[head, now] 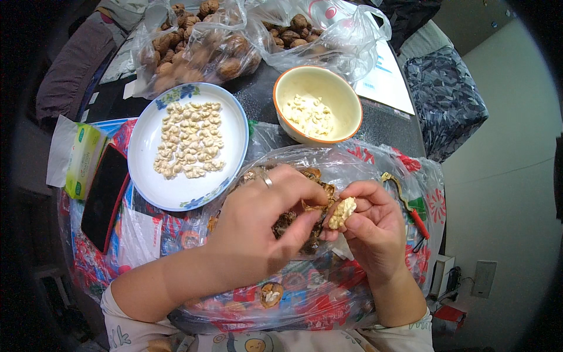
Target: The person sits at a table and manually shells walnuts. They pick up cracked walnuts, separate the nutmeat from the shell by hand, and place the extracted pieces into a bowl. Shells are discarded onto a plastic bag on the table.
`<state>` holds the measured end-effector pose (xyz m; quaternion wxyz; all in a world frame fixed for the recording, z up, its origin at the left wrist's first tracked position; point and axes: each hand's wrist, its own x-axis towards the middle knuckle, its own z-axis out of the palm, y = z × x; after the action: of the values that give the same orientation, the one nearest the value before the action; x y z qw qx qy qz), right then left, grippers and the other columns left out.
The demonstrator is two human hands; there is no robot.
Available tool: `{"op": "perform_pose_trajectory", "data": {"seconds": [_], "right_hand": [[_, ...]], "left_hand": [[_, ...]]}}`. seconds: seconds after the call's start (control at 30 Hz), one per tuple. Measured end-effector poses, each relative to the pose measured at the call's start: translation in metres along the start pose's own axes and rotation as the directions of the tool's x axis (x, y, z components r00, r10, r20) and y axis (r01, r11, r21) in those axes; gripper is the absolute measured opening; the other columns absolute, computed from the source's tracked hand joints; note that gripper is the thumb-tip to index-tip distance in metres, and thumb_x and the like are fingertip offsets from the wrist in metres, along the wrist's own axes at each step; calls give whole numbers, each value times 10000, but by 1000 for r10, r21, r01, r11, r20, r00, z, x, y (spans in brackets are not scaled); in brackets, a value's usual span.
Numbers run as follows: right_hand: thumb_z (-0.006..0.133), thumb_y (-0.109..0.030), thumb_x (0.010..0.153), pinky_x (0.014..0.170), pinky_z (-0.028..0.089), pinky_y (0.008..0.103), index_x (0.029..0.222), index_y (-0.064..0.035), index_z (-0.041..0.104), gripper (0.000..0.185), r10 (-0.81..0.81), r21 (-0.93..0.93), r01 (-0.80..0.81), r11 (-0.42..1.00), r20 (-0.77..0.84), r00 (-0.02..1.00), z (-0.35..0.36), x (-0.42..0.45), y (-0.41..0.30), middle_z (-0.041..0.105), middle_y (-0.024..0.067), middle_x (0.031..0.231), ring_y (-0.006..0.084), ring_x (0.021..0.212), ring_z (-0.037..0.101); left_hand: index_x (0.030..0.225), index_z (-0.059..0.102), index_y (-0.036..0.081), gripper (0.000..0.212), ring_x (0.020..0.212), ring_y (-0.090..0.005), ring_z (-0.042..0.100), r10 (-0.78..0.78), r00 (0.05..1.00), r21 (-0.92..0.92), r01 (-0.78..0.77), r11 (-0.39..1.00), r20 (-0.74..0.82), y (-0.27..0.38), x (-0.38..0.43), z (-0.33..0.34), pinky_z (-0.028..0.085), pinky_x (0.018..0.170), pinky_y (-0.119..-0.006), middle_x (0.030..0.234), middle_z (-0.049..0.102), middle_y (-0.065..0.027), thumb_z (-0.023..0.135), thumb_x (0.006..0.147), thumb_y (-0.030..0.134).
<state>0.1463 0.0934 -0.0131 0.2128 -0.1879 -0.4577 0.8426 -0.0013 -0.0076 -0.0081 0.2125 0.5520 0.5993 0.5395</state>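
My right hand (374, 224) holds a pale, peeled walnut kernel (342, 213) between thumb and fingertips. Close beside it, my left hand (272, 211), which wears a ring, has thumb and index fingertip near each other. A thin brown flake shows between those fingertips, but whether they grip it is unclear. Beneath both hands lies a pile of dark walnut shells and skins (313, 174) on clear plastic, partly hidden by my left hand. Nearer my body rests a walnut half in its shell (271, 295).
Rows of pale kernels (190, 136) lie on a white plate (140, 154). An orange-rimmed bowl (281, 92) holds kernel pieces (310, 116). Whole walnuts fill plastic bags (198, 53) behind. A smartphone (104, 198) and tissue pack (83, 160) sit left; a red-handled nutcracker (409, 207) lies right.
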Motion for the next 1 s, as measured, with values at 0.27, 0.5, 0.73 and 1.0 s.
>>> {"op": "perform_pose_trajectory", "data": {"seconds": [0.27,0.5,0.73,1.0], "right_hand": [[562,2,748,659,490,263,959,46,449,243,-20,11,20,1000,-22,1000,2,0,1,571,156,832,189,701,590],[555,11,757,632,481,251,918,48,470,186,-37,-89,36,995,-3,999,0,-1,0,572,155,838,173,680,584],[566,26,756,654,475,243,883,51,502,145,-96,-145,95,985,3,995,0,-5,1,569,150,855,158,708,577],[605,67,708,659,450,240,867,41,527,179,-292,-421,271,866,14,956,2,-8,4,559,131,861,156,730,558]], "left_hand": [[840,552,38,187,644,-253,563,275,961,106,-270,957,-31,-5,-1,8,455,567,-315,747,554,-106,630,672,57],[835,572,22,156,722,-222,572,-14,999,-161,20,987,40,1,-2,1,449,658,-298,783,583,-112,631,691,30],[816,582,9,111,720,-215,572,-51,998,-170,55,984,30,2,-1,-1,444,668,-294,778,587,-120,589,705,6],[798,588,17,149,679,-229,583,43,999,-13,-43,999,-29,3,-2,-1,457,620,-288,756,589,-127,623,658,-20]]}}
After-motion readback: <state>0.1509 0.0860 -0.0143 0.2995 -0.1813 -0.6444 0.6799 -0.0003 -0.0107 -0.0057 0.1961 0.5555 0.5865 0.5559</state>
